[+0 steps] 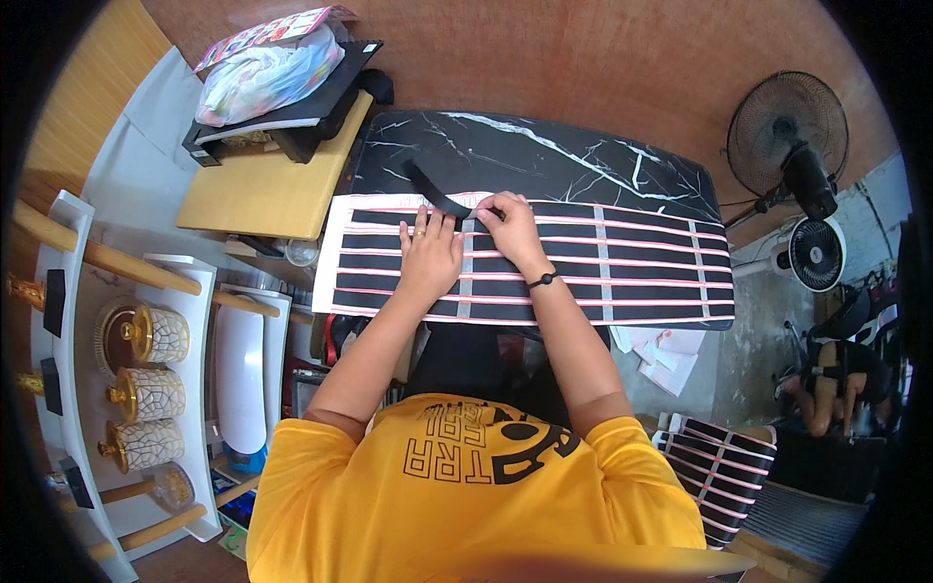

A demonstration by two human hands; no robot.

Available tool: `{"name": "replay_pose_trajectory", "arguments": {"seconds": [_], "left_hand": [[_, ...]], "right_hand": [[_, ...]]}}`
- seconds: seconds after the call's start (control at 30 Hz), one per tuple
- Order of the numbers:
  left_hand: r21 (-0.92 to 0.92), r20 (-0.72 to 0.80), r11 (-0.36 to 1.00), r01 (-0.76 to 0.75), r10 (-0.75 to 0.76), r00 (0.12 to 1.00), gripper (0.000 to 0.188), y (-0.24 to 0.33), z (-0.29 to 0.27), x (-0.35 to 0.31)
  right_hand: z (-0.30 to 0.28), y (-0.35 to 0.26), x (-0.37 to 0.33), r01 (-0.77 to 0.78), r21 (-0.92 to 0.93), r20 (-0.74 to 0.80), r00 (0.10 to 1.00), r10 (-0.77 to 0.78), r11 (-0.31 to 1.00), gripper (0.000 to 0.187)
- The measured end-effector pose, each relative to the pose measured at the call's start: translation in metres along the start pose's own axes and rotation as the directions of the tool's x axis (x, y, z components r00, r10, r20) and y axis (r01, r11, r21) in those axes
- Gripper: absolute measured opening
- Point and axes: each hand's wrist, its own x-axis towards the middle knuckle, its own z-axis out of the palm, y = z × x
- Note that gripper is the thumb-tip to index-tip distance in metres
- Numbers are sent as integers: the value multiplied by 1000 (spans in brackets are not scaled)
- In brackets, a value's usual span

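Note:
A black panel with pink-and-white stripes and grey cross strips lies on the dark marbled table. My left hand rests flat on the panel's left part, palm down, fingers stretched out. Close to its fingertips, a loose black strip curls up over the panel's far edge. My right hand is closed in a pinch where the strip's near end meets a grey cross strip. The exact spot between thumb and finger is partly hidden. A dark band circles my right wrist.
A wooden side table bears a black stand and a plastic bag. White shelving with patterned jars stands left. Two fans are right. Another striped panel lies lower right; a person is beyond it.

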Motion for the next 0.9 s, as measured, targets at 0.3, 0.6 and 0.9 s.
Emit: {"name": "replay_pose_trajectory", "arguments": {"seconds": [0.3, 0.6, 0.9], "left_hand": [[-168, 114, 984, 59, -40, 993, 52, -3, -14, 10], [-315, -151, 938, 145, -200, 968, 29, 17, -4, 37], [-348, 12, 902, 254, -266, 964, 27, 9, 6, 51]], "right_hand": [[-12, -3, 7, 25, -29, -4, 1000, -25, 999, 12], [-12, -1, 17, -36, 98, 72, 997, 29, 994, 20], [-2, 15, 26, 78, -248, 22, 997, -75, 966, 14]]}}
